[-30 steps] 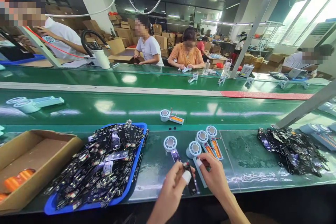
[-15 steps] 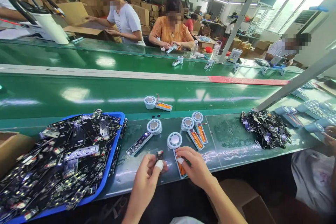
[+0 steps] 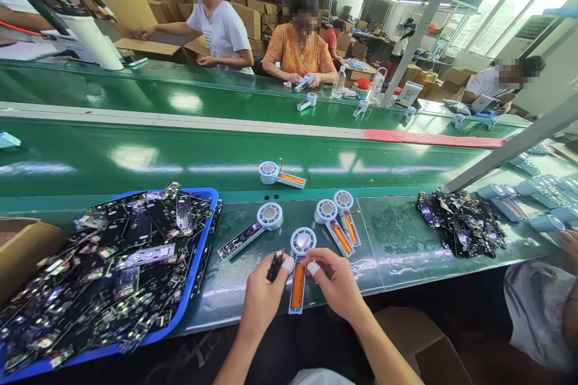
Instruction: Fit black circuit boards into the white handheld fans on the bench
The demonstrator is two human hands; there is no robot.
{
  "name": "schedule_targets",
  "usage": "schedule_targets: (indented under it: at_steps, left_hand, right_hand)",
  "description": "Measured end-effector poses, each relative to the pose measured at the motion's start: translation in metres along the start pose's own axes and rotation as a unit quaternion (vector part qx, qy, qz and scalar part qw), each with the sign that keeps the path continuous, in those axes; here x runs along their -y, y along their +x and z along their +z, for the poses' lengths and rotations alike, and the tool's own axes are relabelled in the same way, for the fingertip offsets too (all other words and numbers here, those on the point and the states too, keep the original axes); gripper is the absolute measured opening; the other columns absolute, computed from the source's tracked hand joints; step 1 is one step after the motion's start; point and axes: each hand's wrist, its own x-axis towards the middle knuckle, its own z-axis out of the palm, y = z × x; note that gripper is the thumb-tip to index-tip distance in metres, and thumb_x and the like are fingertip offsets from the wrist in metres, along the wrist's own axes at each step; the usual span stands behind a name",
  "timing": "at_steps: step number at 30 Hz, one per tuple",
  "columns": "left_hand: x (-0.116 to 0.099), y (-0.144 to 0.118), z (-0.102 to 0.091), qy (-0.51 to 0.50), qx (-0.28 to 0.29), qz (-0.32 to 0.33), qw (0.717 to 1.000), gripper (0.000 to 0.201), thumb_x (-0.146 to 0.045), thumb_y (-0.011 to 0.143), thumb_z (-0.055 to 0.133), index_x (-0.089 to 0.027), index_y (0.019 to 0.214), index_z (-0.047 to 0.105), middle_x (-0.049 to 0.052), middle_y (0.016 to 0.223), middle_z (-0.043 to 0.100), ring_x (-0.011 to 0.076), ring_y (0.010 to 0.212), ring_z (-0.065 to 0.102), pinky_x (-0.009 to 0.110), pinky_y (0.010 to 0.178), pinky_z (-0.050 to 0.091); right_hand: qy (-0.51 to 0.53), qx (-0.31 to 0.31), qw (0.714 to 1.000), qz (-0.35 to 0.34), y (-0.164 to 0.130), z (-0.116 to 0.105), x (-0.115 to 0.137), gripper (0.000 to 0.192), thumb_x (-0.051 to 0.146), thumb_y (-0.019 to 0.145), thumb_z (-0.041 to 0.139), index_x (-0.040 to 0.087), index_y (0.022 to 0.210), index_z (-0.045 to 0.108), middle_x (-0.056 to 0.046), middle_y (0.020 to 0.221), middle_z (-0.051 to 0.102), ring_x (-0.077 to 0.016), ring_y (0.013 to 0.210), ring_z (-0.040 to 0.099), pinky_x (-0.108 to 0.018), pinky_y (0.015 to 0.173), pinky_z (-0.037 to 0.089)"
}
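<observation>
**Two hands work on a small fan at the table's near edge**

The small fan [image 3: 298, 271] lies on the green table [image 3: 397, 240], right by the near edge. Its round white head points away and its long open handle shows an orange battery. Half a second ago the right hand covered that handle; now the orange part shows in full.

The left hand [image 3: 262, 298] has its grip closed on a little black board [image 3: 275, 266]. The board was upright before; now it leans toward the fan. The right hand [image 3: 336, 286] touches the top of the fan's handle with a taped finger; its grip is loose and holds nothing.

Three more fans [image 3: 336, 222] lie just past the hands, with one more [image 3: 280, 174] on the belt [image 3: 135, 159] behind them. They lie as they did before.

To the left a blue tray [image 3: 198, 264] is heaped with black boards, close to the left hand. A cardboard box [image 3: 22, 252] sits at the far left. To the right a pile of boards [image 3: 460, 228] lies well apart, so there is bare table on that side. A co-worker's hand [image 3: 569, 243] shows at the right edge.
</observation>
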Motion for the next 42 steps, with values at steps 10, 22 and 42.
schedule_targets:
  at_steps: [10, 22, 42]
  left_hand:
    - [0.004, -0.01, -0.005, -0.156, 0.046, -0.147, 0.976, 0.037, -0.054, 0.069, 0.067, -0.018, 0.068, 0.064, -0.007, 0.044, 0.043, 0.0114, 0.048, 0.038, 0.024, 0.053, 0.033]
    - [0.008, -0.013, -0.012, -0.174, 0.047, -0.143, 0.973, 0.044, -0.062, 0.076, 0.064, -0.019, 0.069, 0.058, -0.007, 0.05, 0.044, 0.0106, 0.051, 0.037, 0.022, 0.051, 0.03]
    - [0.007, -0.013, -0.011, -0.102, 0.11, -0.115, 0.982, 0.046, -0.063, 0.076, 0.056, -0.019, 0.087, 0.057, -0.008, 0.057, 0.042, 0.0111, 0.051, 0.035, 0.022, 0.047, 0.03]
  right_hand:
    - [-0.304, 0.032, 0.936, -0.177, -0.008, 0.016, 0.032, 0.039, 0.006, 0.085, 0.051, 0.02, 0.12, 0.061, -0.009, 0.112, 0.068, -0.0229, 0.096, 0.061, -0.037, 0.085, 0.054]
    - [-0.357, 0.052, 0.901, -0.242, 0.004, 0.018, 0.006, 0.024, 0.006, 0.094, 0.047, 0.019, 0.101, 0.067, -0.006, 0.094, 0.065, -0.0199, 0.082, 0.055, -0.029, 0.071, 0.048]
    - [-0.351, 0.018, 0.912, -0.213, 0.01, 0.025, 0.006, 0.02, 0.002, 0.078, 0.058, 0.021, 0.084, 0.061, -0.001, 0.083, 0.062, -0.0177, 0.075, 0.053, -0.028, 0.066, 0.042]
